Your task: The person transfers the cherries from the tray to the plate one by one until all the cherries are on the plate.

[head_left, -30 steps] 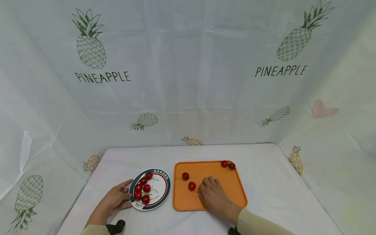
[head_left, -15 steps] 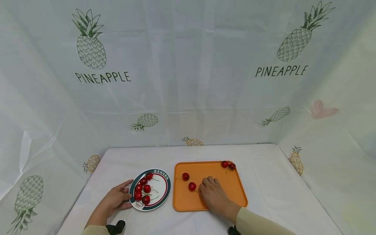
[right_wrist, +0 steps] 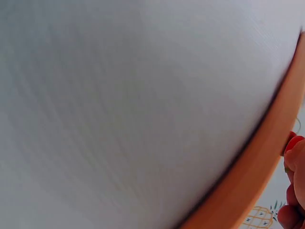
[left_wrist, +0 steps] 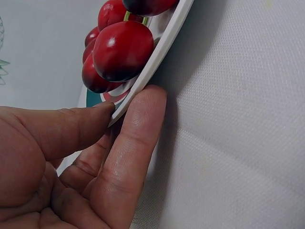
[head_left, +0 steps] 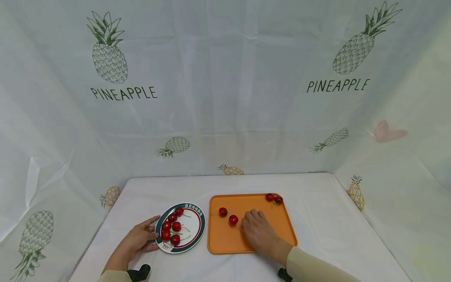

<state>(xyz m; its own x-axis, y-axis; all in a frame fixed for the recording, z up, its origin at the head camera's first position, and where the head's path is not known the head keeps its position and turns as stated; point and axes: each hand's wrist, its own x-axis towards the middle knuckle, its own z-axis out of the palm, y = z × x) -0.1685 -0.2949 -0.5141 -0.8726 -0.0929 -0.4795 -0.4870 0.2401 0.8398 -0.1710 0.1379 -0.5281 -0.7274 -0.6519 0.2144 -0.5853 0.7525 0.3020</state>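
Note:
My left hand (head_left: 138,236) pinches the rim of a round plate (head_left: 202,221), thumb above and fingers below, as the left wrist view also shows. Several red cherries (left_wrist: 123,50) with green stems lie toward the plate's left side. Over the orange tray (head_left: 225,244), my right hand (head_left: 258,233) has its fingers bent down and pinched together beside a cherry (head_left: 233,220). That cherry's stem runs toward the fingertips, which are mostly hidden. Only part of the right hand (right_wrist: 298,171) shows at the edge of its wrist view, with something red at the fingers.
Another cherry (head_left: 222,212) lies on the tray's left part, and two cherries (head_left: 274,198) sit at its far right corner. A white cloth (head_left: 317,219) covers the table under plate and tray. Behind hangs a pineapple-printed curtain (head_left: 225,98).
My right hand has shifted slightly to the right, and the cherry beside it has moved a little right and away from me. The left hand and plate have stayed put.

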